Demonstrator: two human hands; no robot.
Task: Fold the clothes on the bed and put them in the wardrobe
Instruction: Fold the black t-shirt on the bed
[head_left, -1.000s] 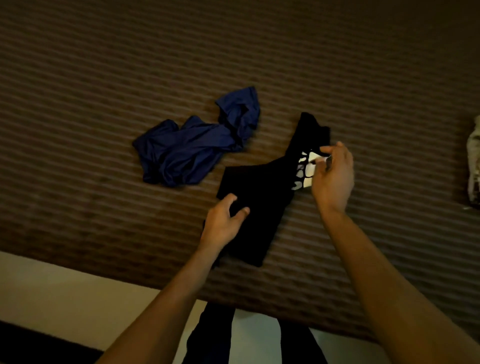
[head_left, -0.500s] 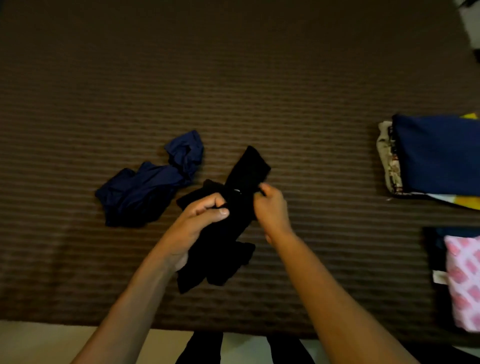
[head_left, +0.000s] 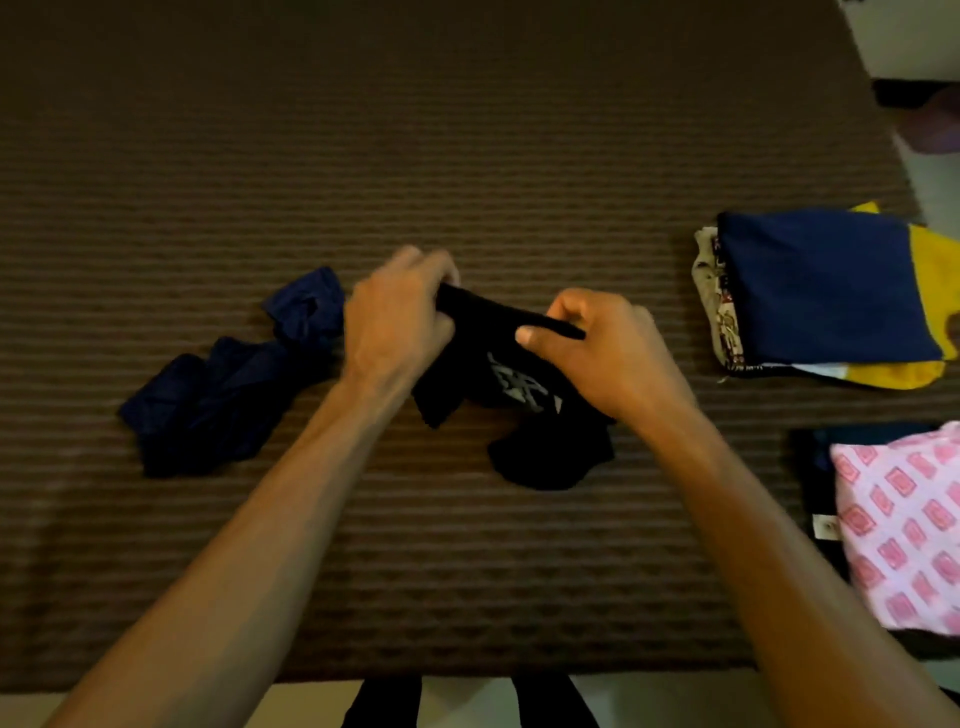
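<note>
A small black garment (head_left: 540, 447) with a white print hangs above the brown ribbed bed (head_left: 467, 156). My left hand (head_left: 400, 317) grips its upper left edge and my right hand (head_left: 597, 353) pinches its upper right edge, so the top edge is stretched between them. The lower part droops and touches the bed. A crumpled dark blue garment (head_left: 228, 395) lies on the bed just left of my left hand.
At the right a folded stack with a navy piece (head_left: 821, 291) on top of yellow and patterned cloth sits on the bed. Below it lies a pink patterned folded piece (head_left: 909, 525) on dark cloth. The bed's near edge (head_left: 467, 670) runs along the bottom.
The black garment has been lifted off the bed and spread between both hands. The view has swung right, bringing the folded stacks into sight.
</note>
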